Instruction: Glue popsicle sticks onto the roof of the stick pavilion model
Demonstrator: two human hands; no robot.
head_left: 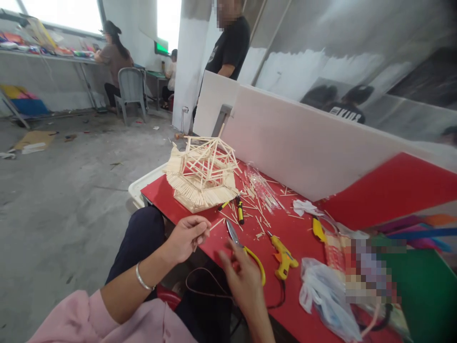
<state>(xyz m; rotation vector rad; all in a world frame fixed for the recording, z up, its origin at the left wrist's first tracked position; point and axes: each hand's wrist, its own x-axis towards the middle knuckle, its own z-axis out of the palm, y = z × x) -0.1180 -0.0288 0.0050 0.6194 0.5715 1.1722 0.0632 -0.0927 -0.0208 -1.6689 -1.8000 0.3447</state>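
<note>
Left hand: the left hand (187, 236) hovers over the near edge of the table, its fingertips drawn together in a pinch. I cannot tell whether anything thin sits between them.
Loose stick: one pale stick (216, 224) lies on the red top just beyond those fingertips.
Right hand: the right hand (243, 278) is blurred, with its fingers spread and nothing in it. It is just short of the snips.
Snips: one pair of yellow-handled snips (246, 248) lies flat between the two hands, its blades pointing away from the person.
Wrist: one silver bangle (143, 282) sits on the left wrist, above a pink sleeve (78, 319).
Glue gun: one yellow glue gun (284, 258) lies on its side, just right of the snips.
Small cutter: one black-and-yellow cutter (240, 211) lies among scattered stick offcuts, beyond the snips.
Model: one roofed stick model (203, 174) stands at the far left corner of the table, well beyond the left hand.
Table: one red table (296, 314) carries all of this.
Bags: two clear plastic bags are in view, a long one (264, 188) right of the model and a crumpled one (324, 295) near the right edge.
Boards: two white boards (303, 143) stand on edge along the back of the table.
Other people: three, with one standing in a black shirt (230, 47) behind the boards and two seated at a far bench, one of them on a grey chair (131, 88).
</note>
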